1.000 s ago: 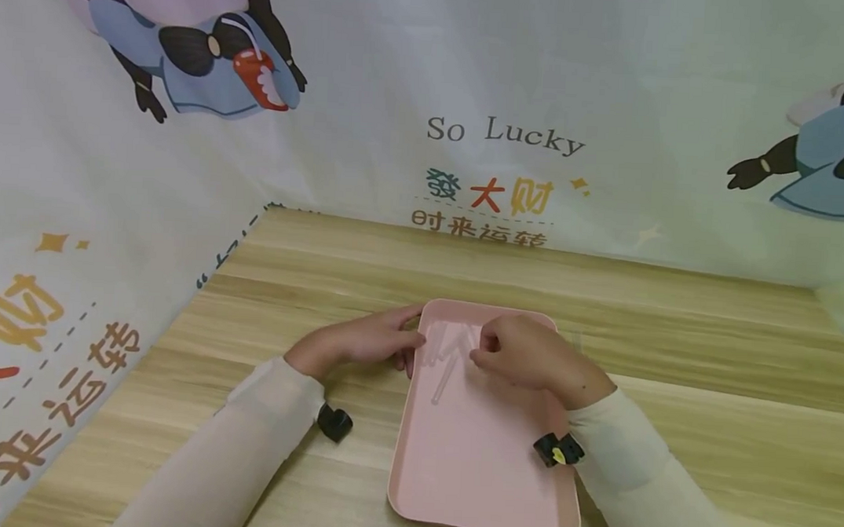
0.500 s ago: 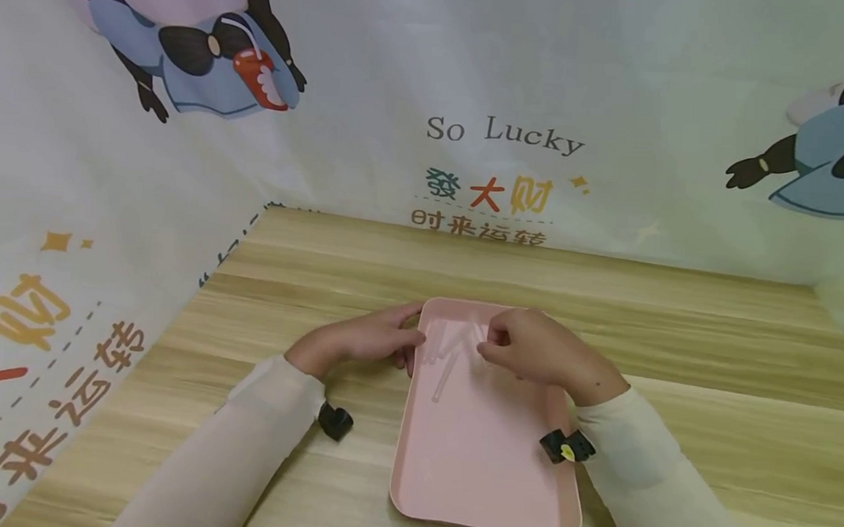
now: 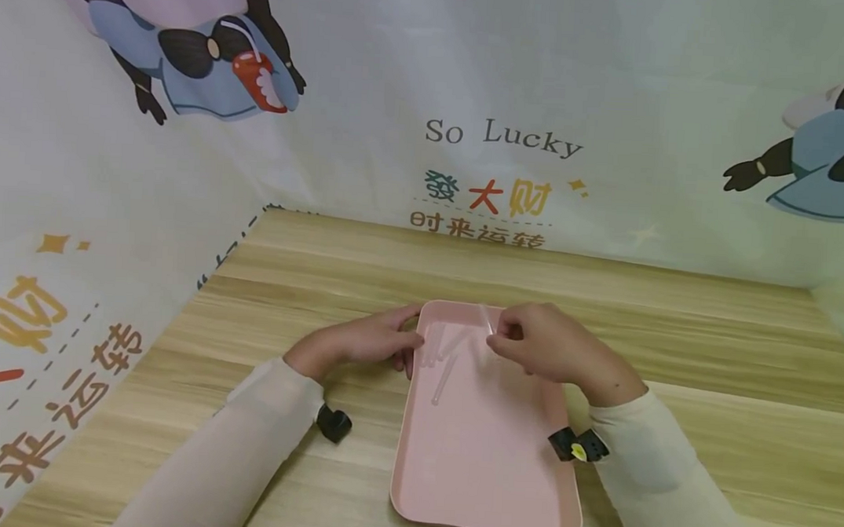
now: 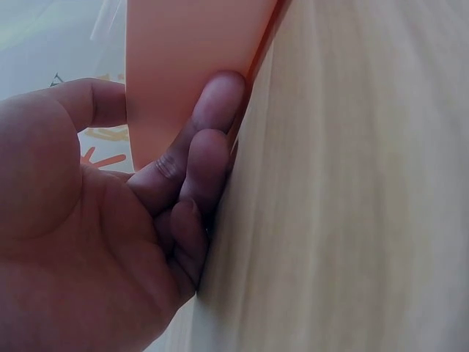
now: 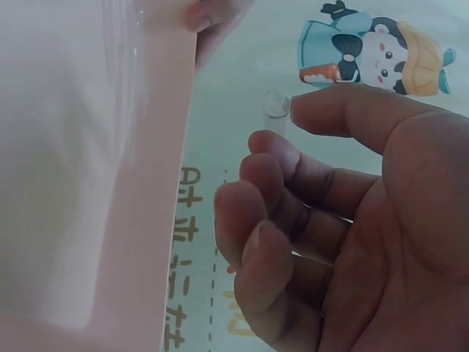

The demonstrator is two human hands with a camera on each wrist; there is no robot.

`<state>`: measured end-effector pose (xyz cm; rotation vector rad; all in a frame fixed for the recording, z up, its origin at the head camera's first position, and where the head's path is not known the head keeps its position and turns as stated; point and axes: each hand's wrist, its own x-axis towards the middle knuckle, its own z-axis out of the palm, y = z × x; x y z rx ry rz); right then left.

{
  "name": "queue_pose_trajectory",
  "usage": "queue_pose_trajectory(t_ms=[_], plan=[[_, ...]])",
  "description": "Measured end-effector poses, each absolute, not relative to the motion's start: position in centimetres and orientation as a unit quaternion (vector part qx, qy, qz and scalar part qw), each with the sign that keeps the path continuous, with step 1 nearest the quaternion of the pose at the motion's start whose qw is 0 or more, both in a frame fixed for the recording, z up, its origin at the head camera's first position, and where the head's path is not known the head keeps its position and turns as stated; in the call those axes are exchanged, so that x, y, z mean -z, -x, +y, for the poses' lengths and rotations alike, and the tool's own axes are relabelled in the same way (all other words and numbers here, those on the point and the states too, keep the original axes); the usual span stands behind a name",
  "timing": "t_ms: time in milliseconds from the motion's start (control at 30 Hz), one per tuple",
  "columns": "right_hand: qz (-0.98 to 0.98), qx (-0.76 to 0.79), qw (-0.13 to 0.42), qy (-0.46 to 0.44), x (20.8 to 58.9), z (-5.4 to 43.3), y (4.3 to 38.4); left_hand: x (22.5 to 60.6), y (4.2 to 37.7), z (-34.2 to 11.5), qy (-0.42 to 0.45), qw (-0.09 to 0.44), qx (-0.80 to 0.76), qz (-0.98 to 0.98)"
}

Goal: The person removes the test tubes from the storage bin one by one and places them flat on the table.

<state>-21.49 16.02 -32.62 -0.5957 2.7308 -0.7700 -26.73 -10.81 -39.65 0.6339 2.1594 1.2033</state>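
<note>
A pink rectangular tray [image 3: 484,471] lies on the wooden table. My left hand [image 3: 362,341] holds its left side near the far corner; in the left wrist view the thumb touches the rim and the fingers bear on the tray's outer wall [image 4: 165,66]. Over the far end, my right hand [image 3: 556,344] pinches a slender clear tube [image 3: 486,317] between thumb and index finger. One round end of this tube [image 5: 275,105] shows in the right wrist view. Several similar clear tubes [image 3: 443,381] lie inside the tray at its far left; their edges are faint.
The wooden table [image 3: 309,266] reaches back to a pale printed curtain [image 3: 647,132] with cartoon figures. Another such sheet [image 3: 25,278] borders the left side. Black wrist mounts [image 3: 334,423] sit at both sleeves.
My right hand has lifted slightly and shifted right, bringing the pinched tube up from among the others, so it now stands out at the far rim. The left hand stays in place.
</note>
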Motion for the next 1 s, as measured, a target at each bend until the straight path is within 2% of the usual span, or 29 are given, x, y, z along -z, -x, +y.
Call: queue_pose_trajectory(t_ms=[1000], plan=[[0.945,0.265,0.072,0.176,31.4,20.4,20.8,39.6,26.5,-10.8,-0.241,0.292,-0.459,0.804]])
